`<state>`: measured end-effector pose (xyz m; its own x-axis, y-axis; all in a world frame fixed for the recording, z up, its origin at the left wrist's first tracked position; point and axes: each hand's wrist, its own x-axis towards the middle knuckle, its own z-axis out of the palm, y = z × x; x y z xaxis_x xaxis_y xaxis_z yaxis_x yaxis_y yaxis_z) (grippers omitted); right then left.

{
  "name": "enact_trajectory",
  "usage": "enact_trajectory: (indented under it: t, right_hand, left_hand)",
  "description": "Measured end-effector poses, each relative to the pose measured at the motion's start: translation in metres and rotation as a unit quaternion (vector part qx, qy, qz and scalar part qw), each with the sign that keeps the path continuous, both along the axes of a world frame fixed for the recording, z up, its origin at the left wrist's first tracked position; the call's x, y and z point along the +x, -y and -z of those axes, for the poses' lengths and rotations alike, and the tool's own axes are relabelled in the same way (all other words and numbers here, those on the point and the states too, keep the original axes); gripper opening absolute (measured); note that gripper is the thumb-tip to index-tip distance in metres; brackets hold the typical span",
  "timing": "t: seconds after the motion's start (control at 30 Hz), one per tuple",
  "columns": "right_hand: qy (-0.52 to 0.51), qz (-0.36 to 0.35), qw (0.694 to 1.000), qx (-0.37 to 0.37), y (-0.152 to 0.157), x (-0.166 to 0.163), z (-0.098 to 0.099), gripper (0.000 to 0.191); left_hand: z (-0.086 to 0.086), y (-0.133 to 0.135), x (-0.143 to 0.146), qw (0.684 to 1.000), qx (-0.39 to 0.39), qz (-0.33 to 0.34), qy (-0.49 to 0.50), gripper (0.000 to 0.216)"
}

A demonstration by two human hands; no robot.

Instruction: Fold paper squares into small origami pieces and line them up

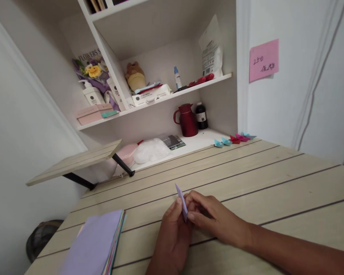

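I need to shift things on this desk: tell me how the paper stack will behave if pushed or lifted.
The paper stack shows many separate coloured edges, so it may slide apart. Lying flat on the desk, it will probably not tip or roll. It looks like thin paper, so a lifted corner would likely bend.

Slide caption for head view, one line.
Left hand and right hand hold small purple paper at a desk, paper stack at left.

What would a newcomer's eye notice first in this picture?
Probably the folded lilac paper between the left hand and right hand, above the planked desk. Then the row of colourful boat-like origami pieces along the desk's far edge at right, and the dark-red jug in the white shelving behind.
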<state>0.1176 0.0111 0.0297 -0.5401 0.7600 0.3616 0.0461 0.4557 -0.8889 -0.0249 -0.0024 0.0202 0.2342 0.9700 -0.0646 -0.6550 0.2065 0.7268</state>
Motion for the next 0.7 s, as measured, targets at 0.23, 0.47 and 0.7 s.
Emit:
enact_trajectory:
  t: [0.23, 0.47, 0.7]
  right_hand:
    - [0.095, 0.097, 0.988, 0.073, -0.008, -0.003, 0.015, 0.028]
    - [0.074, 0.056, 0.995, 0.040, -0.005, -0.001, 0.011, 0.030]
    - [-0.074, 0.054, 0.991, -0.102, -0.020, 0.007, 0.015, 0.055]
  left_hand:
    - [0.001, 0.002, 0.006, 1.000, -0.001, -0.013, -0.006, 0.024]
    - [0.004, 0.001, 0.006, 0.999, -0.030, -0.040, -0.001, 0.026]
    - [0.003, -0.003, 0.002, 0.987, -0.120, -0.101, 0.041, 0.007]
